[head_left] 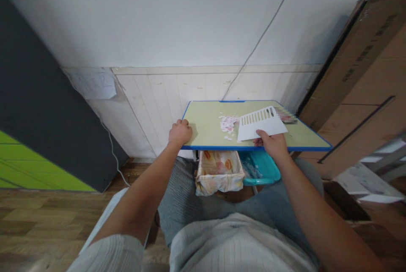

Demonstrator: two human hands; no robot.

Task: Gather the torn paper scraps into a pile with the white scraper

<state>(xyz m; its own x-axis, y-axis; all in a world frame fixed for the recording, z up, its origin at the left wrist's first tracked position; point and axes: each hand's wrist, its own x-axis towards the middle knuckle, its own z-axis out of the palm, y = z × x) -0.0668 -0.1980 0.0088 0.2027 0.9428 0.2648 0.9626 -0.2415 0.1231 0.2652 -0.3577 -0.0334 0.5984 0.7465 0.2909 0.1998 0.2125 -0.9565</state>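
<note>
My right hand (274, 145) pinches the lower edge of a white slotted card (261, 128), thumb on top. The card is tilted over the small table (203, 113), with a row of rectangular cut-outs along its upper side. Left of the card lies a loose pile of small pale pink and white paper pieces (227, 124), with a few stray bits nearer the front edge. At the table's left edge, my left hand (180, 131) rests with its fingers curled around the edge; its palm is hidden.
Under the tabletop sit a cloth-lined basket (218, 183) and a teal plastic tray (268, 170). A blurred item (287, 115) lies at the table's right. Tall cardboard boxes (358, 81) lean on the right. A dark cabinet (47, 94) stands left, and a cable (266, 31) runs down the wall.
</note>
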